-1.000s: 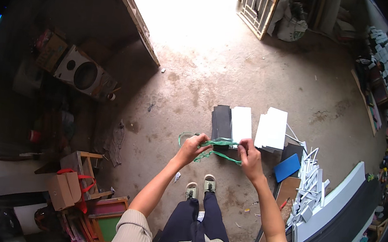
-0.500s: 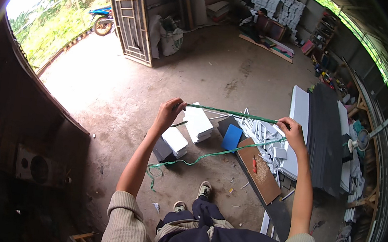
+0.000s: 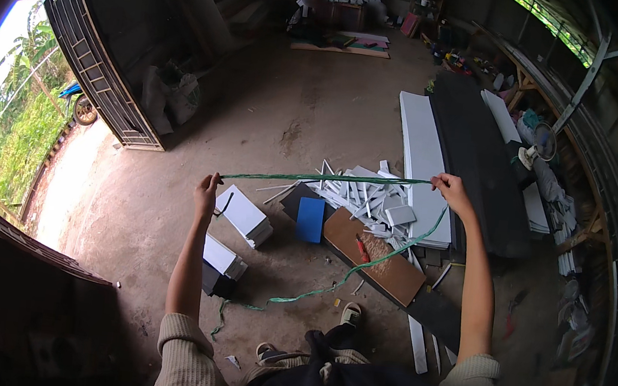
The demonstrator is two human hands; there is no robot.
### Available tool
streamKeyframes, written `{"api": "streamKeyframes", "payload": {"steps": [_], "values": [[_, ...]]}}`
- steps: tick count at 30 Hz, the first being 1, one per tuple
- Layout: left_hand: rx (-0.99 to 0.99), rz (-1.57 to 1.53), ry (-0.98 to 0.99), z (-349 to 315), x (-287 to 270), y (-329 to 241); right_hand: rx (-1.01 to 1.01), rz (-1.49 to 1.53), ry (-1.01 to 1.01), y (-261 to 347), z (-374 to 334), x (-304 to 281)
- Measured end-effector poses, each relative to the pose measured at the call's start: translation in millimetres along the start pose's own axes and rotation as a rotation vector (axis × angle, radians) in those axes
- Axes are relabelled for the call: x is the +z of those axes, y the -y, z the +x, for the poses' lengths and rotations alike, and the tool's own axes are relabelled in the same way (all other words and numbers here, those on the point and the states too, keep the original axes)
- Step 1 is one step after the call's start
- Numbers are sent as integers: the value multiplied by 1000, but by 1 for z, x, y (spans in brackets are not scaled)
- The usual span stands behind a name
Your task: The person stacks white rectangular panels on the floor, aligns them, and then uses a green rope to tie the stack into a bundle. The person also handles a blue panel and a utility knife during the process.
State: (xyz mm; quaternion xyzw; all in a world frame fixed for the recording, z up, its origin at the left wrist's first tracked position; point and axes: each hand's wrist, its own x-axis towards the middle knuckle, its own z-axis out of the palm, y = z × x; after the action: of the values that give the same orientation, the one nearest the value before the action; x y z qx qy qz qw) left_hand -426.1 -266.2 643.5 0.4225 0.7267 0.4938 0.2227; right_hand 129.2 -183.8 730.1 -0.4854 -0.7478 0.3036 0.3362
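Observation:
Both my arms are stretched out, holding a length of green plastic twine (image 3: 325, 180) taut between them above the floor. My left hand (image 3: 206, 193) is closed on its left end, and a short dark tail hangs beside that hand. My right hand (image 3: 451, 190) pinches the other end between thumb and fingers. From the right hand a loose green strand sags in a curve toward the floor near my feet. Beneath the left hand are two stacks of white boards, the farther stack (image 3: 245, 213) and the nearer stack (image 3: 221, 255), which has dark pieces beside it.
A brown board (image 3: 377, 264) carries a red-handled tool (image 3: 362, 248), beside a blue panel (image 3: 310, 219). White offcuts (image 3: 354, 190) lie heaped beyond. Long white and black sheets (image 3: 470, 165) are stacked at right, near a fan (image 3: 544, 145). A person sits at the back; a metal gate (image 3: 101, 58) stands at left.
My hands have moved farther apart, lengthening the taut stretch of twine. My view has turned to the right, so the floor items appear farther left.

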Motion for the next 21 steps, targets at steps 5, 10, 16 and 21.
{"api": "streamKeyframes", "payload": {"steps": [5,10,16,21], "values": [[263,482,-79,12,121,-21,6,-17,3,-34,55,-18],[739,-16,464,-17,244,-169,-68,65,66,-21,98,-17],[675,-102,729,-35,315,-241,-113,49,102,-17,125,-15],[512,25,654,-33,310,-240,-150,81,175,-36,130,-20]]}}
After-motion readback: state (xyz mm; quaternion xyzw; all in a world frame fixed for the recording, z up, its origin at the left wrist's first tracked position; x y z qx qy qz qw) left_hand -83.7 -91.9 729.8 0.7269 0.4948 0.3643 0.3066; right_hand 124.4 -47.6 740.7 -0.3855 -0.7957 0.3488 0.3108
